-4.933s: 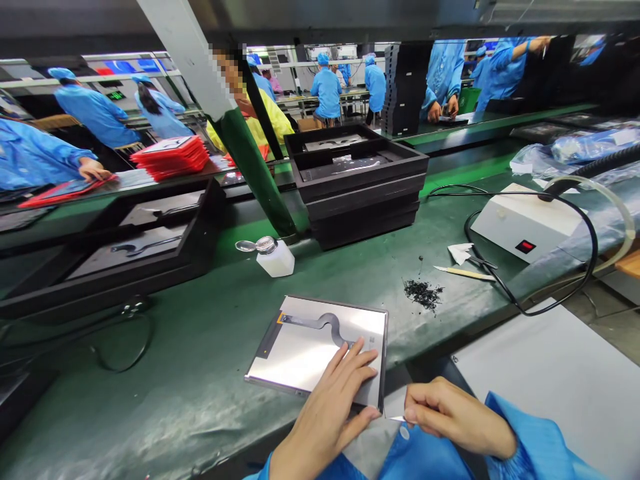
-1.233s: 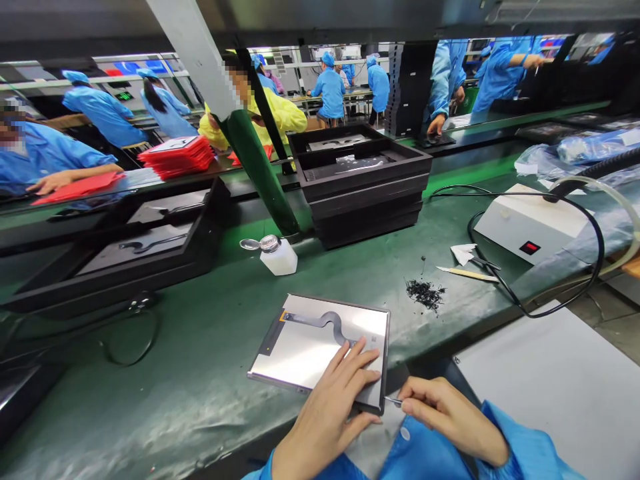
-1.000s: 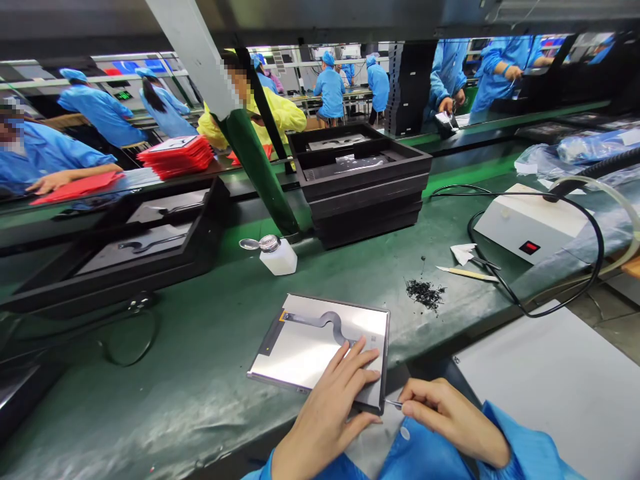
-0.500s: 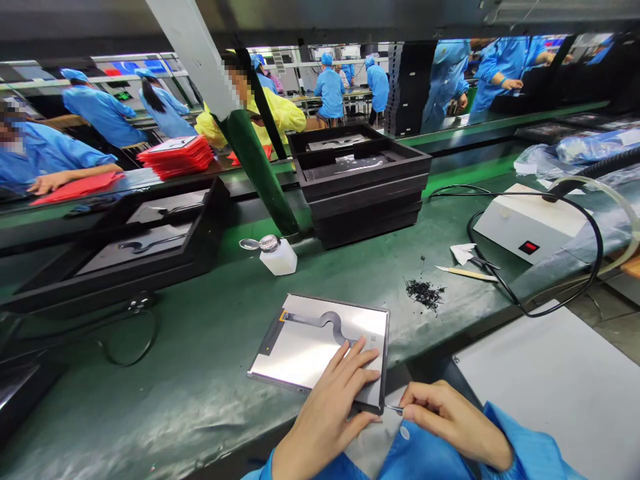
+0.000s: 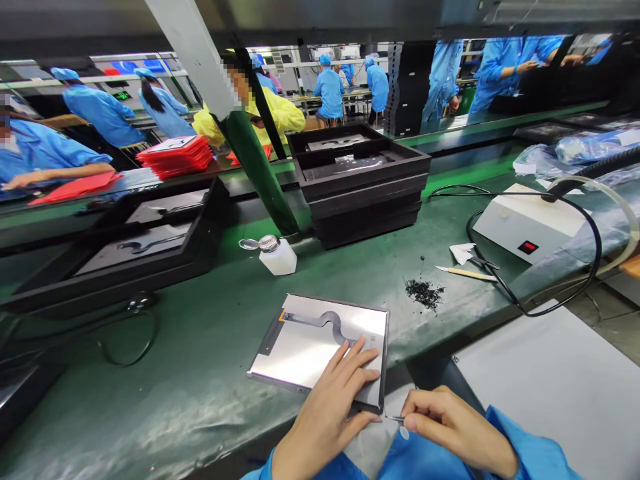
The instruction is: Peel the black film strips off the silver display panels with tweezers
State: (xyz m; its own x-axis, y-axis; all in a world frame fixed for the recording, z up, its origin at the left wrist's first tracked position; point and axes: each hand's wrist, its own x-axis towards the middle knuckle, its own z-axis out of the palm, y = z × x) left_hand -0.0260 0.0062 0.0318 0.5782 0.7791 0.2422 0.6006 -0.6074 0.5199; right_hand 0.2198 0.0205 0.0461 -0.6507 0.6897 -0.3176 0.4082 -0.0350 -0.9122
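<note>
The right hand [image 5: 453, 423] pinches a slim silvery metal tool [image 5: 395, 419] near a flat silver rectangular panel [image 5: 295, 353], dark-edged, lying on the smooth green counter [image 5: 210, 333], one corner overhanging, presumably for access. The left hand [image 5: 337, 403] lies spread on it, seemingly steadying it; beyond, a curved grey ribbon [image 5: 330, 317] crosses its shiny surface.

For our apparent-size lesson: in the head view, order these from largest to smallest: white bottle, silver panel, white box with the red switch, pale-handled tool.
1. Silver panel, even partly covered by the left hand
2. White box
3. White bottle
4. Pale-handled tool
</note>
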